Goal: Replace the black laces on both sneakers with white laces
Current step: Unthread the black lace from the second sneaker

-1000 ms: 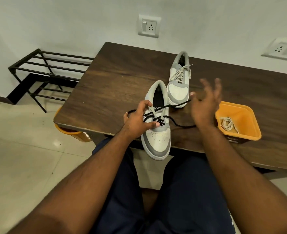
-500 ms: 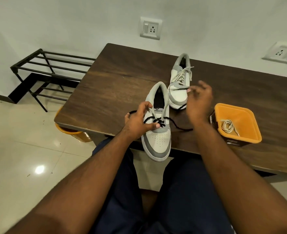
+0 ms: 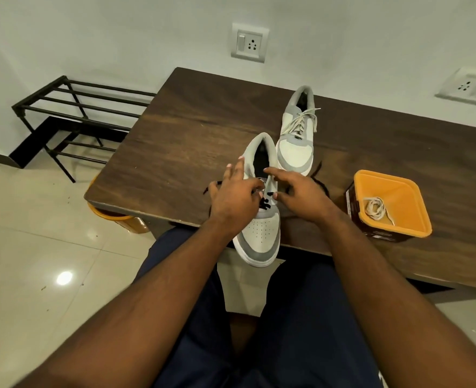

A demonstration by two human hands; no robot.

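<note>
Sneaker, white-grey, black lace half-threaded

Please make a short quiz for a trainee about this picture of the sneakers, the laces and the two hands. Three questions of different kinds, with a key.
1. True or false: the far sneaker already carries a white lace.
2. What lies in the orange tub? A) a black lace B) a coiled white lace C) scissors
3. Fill in: the near sneaker juts over the table's ____ edge.

Key
1. True.
2. B: the coiled white lace.
3. Front. The left hand and right hand work at its black lace.
</note>
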